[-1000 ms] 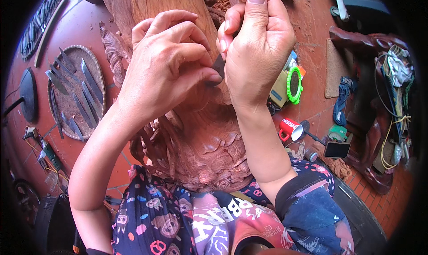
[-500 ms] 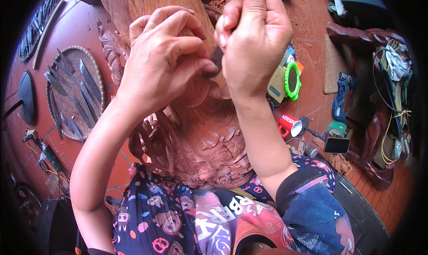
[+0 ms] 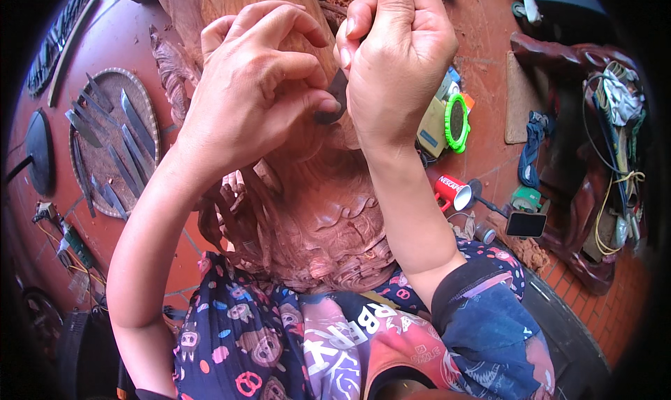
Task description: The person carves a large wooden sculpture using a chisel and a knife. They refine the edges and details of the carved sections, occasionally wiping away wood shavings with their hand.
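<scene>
A large reddish-brown wood carving (image 3: 318, 222) with wavy, layered relief leans between my knees, its smoother pale body running up to the top. Over its upper part, my left hand (image 3: 255, 85) is closed, thumb and finger pinching a small dark flat piece (image 3: 337, 96), while its other fingers curl above the wood. Just right of it my right hand (image 3: 398, 71) is closed in a grip, thumb pointing up. The dark piece runs in against its palm side. Whatever the right fingers wrap is hidden, and I cannot tell whether the piece continues into that grip.
On the tiled floor at left lies a round woven tray (image 3: 155, 113) holding several dark carving blades (image 3: 140, 117). A corded power tool (image 3: 75, 243) is below it. At right are a green-rimmed mirror (image 3: 458, 124), red mug (image 3: 451, 192), phone (image 3: 525, 224) and dark carved wooden frame (image 3: 587, 232).
Both hands keep nearly the same grip. The left fingers are slightly higher and a little more spread above the wood. The whole view has shifted slightly.
</scene>
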Demonstrator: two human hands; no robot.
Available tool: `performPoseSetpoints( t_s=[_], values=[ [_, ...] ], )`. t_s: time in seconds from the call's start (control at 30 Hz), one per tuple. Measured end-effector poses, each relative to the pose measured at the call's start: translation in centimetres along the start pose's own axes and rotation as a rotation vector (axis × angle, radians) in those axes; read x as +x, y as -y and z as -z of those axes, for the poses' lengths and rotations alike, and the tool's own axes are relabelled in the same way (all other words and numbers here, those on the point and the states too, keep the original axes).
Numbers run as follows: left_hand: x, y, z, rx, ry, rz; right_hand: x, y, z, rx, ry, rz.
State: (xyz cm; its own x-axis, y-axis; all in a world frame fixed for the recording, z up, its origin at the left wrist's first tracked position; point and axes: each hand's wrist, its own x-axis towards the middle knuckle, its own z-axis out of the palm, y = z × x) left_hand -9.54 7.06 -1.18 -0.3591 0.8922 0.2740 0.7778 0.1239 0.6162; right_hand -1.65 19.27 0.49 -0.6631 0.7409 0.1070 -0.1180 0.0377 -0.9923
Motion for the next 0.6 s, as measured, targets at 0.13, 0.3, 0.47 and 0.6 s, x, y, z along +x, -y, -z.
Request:
performPoseSetpoints(
  t_s=[0.13,0.3,0.47,0.6],
  values=[
    [-0.1,0.2,-0.4,-0.008,-0.006,0.024,-0.1,-0.1,-0.2,0.088,-0.038,-0.003],
    [-0.2,0.2,0.0,-0.014,-0.013,-0.026,-0.4,0.6,-0.2,0.061,-0.037,-0.071],
    [-0.3,0.2,-0.3,-0.015,-0.015,0.014,-0.3,0.4,0.0,0.050,-0.025,-0.046],
    [-0.2,0.2,0.0,-0.031,-0.011,-0.044,-0.4,0.1,0.3,0.068,-0.006,-0.088]
  ],
)
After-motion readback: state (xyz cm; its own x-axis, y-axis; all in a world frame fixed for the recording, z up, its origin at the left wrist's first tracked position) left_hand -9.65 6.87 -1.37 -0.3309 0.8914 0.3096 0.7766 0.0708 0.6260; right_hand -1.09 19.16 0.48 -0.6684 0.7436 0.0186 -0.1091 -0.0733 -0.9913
